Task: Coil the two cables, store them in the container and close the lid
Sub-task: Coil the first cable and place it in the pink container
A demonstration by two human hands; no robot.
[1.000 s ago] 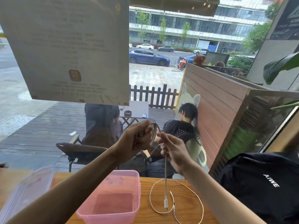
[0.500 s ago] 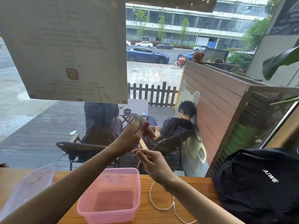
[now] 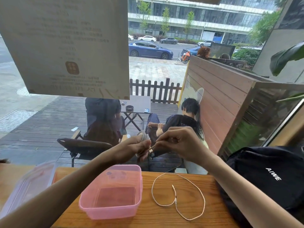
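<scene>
My left hand (image 3: 131,149) grips a coiled white cable (image 3: 143,135), held up above the table. My right hand (image 3: 179,143) pinches that cable's plug end (image 3: 151,149) close against the coil. A second thin white cable (image 3: 179,197) lies in a loose loop on the wooden table (image 3: 164,221), right of the pink container (image 3: 113,191). The container stands open with nothing in it. Its translucent lid (image 3: 26,186) lies at the left edge of the table.
A black backpack (image 3: 269,176) sits at the right end of the table, close to the loose cable. A window pane with a paper notice (image 3: 65,46) stands just behind the table. People sit outside beyond the glass.
The hanging tail of the first cable has been wound up into the coil. My right hand rose from below the coil to its side and now pinches the plug end.
</scene>
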